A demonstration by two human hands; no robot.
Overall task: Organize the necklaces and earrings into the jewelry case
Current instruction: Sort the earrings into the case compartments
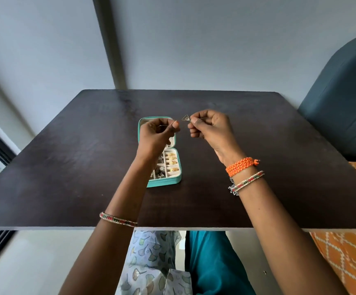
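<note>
Earring in hand above the jewelry case (178, 166), not yet stowed.

My right hand (209, 126) pinches a triangular earring (186, 118), which juts leftward from that grip with its long axis roughly level. My left hand (159, 130) is pinched shut; on what, I cannot tell. Judged next: lower the earring into a free compartment on the counter (66, 167).

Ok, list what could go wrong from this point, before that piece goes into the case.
1. The right hand pinches the small triangular earring in mid-air over the dark table, beside the jewelry case rather than over it; if it slips, it may be hard to spot on that surface.
2. The left hand pinches something too small to identify; that could drop too.
3. The left forearm crosses above the open compartments and might knock the case.
</note>
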